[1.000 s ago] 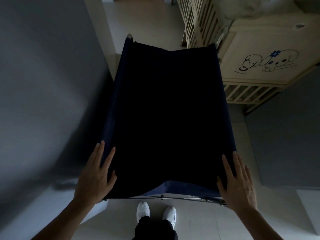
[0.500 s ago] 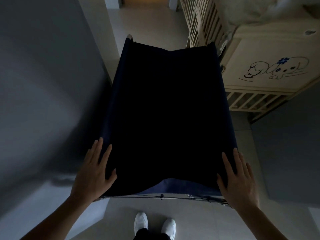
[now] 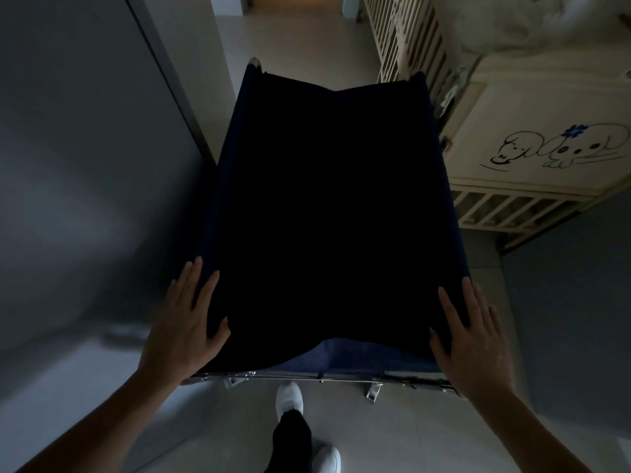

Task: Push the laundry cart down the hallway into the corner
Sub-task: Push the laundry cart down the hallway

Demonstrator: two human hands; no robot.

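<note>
The laundry cart [image 3: 341,83] is a tall dark navy fabric bin on a metal frame, filling the middle of the view; its inside is black and I cannot see any contents. My left hand [image 3: 186,322] lies flat on the near left corner of the rim, fingers straight and pointing forward, thumb on the inner side. My right hand [image 3: 473,336] lies flat on the near right corner the same way. The metal frame bar [image 3: 321,375] runs between my wrists.
A grey wall [image 3: 85,165] runs close along the cart's left side. A cream wooden cot [image 3: 532,148] with slats and a dog drawing stands tight against the right. Pale floor [image 3: 300,39] continues ahead to a lit doorway. My white shoes [image 3: 290,397] are below.
The cart and I have moved forward along the hallway; the cot has slid nearer and the doorway shows more. My feet have shifted into a stride. Both hands stay flat on the rim.
</note>
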